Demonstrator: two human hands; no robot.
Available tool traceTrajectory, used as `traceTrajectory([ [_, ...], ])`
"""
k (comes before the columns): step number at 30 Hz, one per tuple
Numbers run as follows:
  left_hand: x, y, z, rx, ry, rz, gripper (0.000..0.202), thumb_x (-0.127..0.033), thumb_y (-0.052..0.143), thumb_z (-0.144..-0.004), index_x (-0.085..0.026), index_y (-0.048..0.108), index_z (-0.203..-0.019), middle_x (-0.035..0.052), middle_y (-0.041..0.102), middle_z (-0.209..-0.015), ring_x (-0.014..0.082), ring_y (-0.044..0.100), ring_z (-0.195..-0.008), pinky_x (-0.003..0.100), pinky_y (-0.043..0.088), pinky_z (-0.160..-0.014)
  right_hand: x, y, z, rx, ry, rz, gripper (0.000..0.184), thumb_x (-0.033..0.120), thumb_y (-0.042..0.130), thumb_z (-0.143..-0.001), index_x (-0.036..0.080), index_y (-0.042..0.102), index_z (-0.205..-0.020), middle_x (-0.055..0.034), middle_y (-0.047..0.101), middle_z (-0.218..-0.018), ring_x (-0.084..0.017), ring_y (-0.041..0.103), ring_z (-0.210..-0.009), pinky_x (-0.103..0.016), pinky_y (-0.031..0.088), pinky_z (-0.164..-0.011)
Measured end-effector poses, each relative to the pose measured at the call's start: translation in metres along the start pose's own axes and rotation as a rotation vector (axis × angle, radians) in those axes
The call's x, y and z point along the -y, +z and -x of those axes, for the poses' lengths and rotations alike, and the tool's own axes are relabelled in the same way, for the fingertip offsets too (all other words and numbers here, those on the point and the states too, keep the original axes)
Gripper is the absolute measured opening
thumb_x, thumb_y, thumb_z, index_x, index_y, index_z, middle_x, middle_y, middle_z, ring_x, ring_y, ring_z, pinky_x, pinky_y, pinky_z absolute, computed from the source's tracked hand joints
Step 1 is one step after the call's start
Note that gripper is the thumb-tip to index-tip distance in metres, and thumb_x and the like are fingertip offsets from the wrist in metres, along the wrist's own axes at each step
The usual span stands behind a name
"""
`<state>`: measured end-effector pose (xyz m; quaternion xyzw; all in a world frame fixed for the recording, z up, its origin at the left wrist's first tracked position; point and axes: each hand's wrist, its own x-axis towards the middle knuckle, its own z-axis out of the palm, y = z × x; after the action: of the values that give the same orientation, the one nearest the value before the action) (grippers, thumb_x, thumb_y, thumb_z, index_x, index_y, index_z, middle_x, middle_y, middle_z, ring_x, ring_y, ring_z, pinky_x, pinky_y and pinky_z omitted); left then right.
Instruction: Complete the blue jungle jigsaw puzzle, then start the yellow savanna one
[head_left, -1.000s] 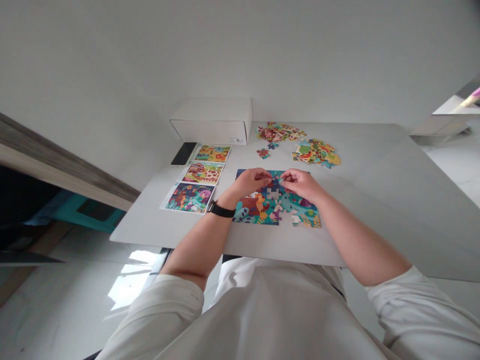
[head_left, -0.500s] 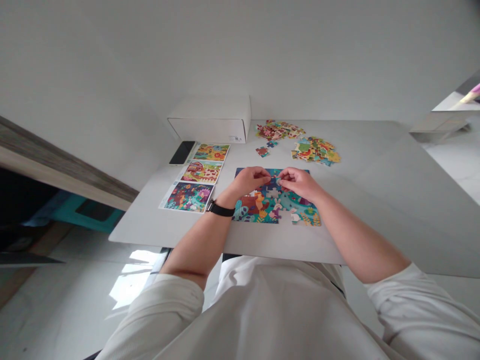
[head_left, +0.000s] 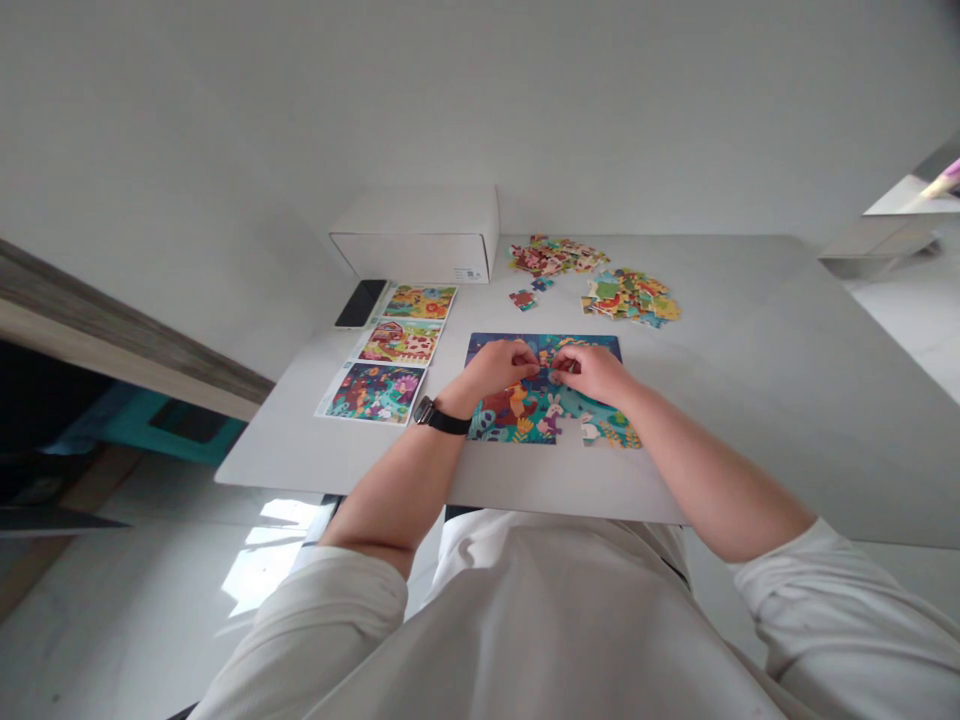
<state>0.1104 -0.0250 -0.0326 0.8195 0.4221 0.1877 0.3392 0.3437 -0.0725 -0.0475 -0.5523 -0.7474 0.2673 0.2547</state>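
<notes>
At mid-frame, left hand (head_left: 504, 366) and right hand (head_left: 591, 372) over the puzzle (head_left: 534, 412).
Tabletop (head_left: 750, 370) reaches the frame's right edge, its front rim below the puzzle; a white box (head_left: 411, 257) stands upper left. Both hands angle inward, fingertips (head_left: 531, 371) pinched nearly together; what they hold, I cannot tell.

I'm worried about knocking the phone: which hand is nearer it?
Left: the left hand, over the puzzle, is right of the phone; the right hand is farther right.
</notes>
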Motion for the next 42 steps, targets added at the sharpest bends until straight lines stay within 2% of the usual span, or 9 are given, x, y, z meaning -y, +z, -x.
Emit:
traceTrajectory([
  [8,0.004,0.004,0.0,-0.018,0.005,0.041,0.026,-0.043,0.07,-0.085,-0.019,0.079,-0.087,0.0023,0.078,-0.084,0.0172,0.067,-0.076,0.026,0.046,-0.067,0.001,0.0,0.0,-0.036,-0.016,-0.026,0.006,0.027,0.079,-0.083,0.024,0.075,-0.086,-0.001,0.075,-0.077,-0.018,0.066,-0.07,-0.031,0.047,-0.07],
  [11,0.0,0.003,0.001,-0.061,-0.001,0.124,0.033,-0.05,0.07,-0.087,-0.018,0.078,-0.091,0.0024,0.075,-0.081,0.0168,0.065,-0.074,0.026,0.044,-0.065,-0.005,0.0,-0.003,-0.08,0.034,-0.173,0.014,0.036,0.078,-0.082,0.024,0.075,-0.086,-0.0007,0.074,-0.077,-0.018,0.065,-0.07,-0.031,0.048,-0.07],
  [15,-0.009,-0.002,0.001,-0.145,-0.028,0.223,0.036,-0.049,0.07,-0.089,-0.017,0.075,-0.103,0.0039,0.076,-0.087,0.0159,0.065,-0.076,0.025,0.047,-0.066,-0.008,-0.002,-0.005,-0.116,0.147,-0.459,0.031,0.051,0.08,-0.077,0.024,0.071,-0.089,0.0002,0.071,-0.074,-0.016,0.058,-0.061,-0.029,0.046,-0.058],
  [21,-0.005,0.0,-0.002,-0.056,-0.095,0.494,0.041,-0.046,0.086,-0.077,-0.017,0.067,-0.098,0.001,0.071,-0.079,0.0136,0.064,-0.068,0.024,0.05,-0.062,0.004,-0.005,-0.003,-0.109,0.246,-0.656,0.039,0.054,0.086,-0.071,0.024,0.068,-0.088,-0.0019,0.075,-0.08,-0.014,0.057,-0.059,-0.026,0.042,-0.051],
  [26,-0.001,0.001,-0.005,-0.113,-0.116,0.615,0.036,-0.042,0.085,-0.077,-0.017,0.066,-0.094,-0.0006,0.067,-0.074,0.0101,0.059,-0.062,0.023,0.05,-0.059,0.003,0.0,-0.003,-0.024,0.196,-0.648,0.035,0.047,0.087,-0.07,0.022,0.07,-0.087,-0.0037,0.077,-0.082,-0.017,0.065,-0.069,-0.028,0.051,-0.063],
  [29,0.0,-0.002,-0.005,-0.175,-0.101,0.58,0.034,-0.042,0.083,-0.078,-0.017,0.07,-0.098,0.0004,0.069,-0.078,0.0107,0.06,-0.065,0.023,0.051,-0.062,0.0,-0.002,-0.004,-0.077,0.182,-0.565,0.029,0.045,0.082,-0.076,0.022,0.071,-0.09,-0.0023,0.075,-0.081,-0.017,0.064,-0.069,-0.028,0.05,-0.06],
  [32,-0.001,-0.002,-0.004,-0.117,-0.1,0.492,0.035,-0.044,0.078,-0.082,-0.017,0.075,-0.104,0.0027,0.073,-0.083,0.0127,0.063,-0.069,0.025,0.053,-0.065,0.0,-0.005,-0.004,-0.142,0.153,-0.528,0.027,0.045,0.075,-0.082,0.024,0.072,-0.1,-0.0022,0.074,-0.087,-0.017,0.062,-0.069,-0.027,0.049,-0.057],
  [35,-0.004,0.002,-0.002,-0.031,-0.059,0.396,0.034,-0.044,0.076,-0.084,-0.016,0.079,-0.104,0.0038,0.075,-0.085,0.0139,0.065,-0.07,0.026,0.053,-0.069,0.001,-0.004,-0.005,-0.103,0.092,-0.509,0.028,0.043,0.074,-0.083,0.024,0.073,-0.104,-0.0031,0.075,-0.09,-0.018,0.065,-0.074,-0.029,0.053,-0.064],
  [42,-0.006,-0.003,-0.001,-0.075,-0.074,0.378,0.045,-0.057,0.073,-0.089,-0.018,0.077,-0.11,0.0044,0.076,-0.084,0.0156,0.068,-0.069,0.027,0.054,-0.067,0.001,-0.003,-0.004,-0.098,0.087,-0.484,0.028,0.046,0.078,-0.079,0.023,0.072,-0.094,-0.0028,0.074,-0.082,-0.019,0.067,-0.076,-0.032,0.055,-0.07],
])
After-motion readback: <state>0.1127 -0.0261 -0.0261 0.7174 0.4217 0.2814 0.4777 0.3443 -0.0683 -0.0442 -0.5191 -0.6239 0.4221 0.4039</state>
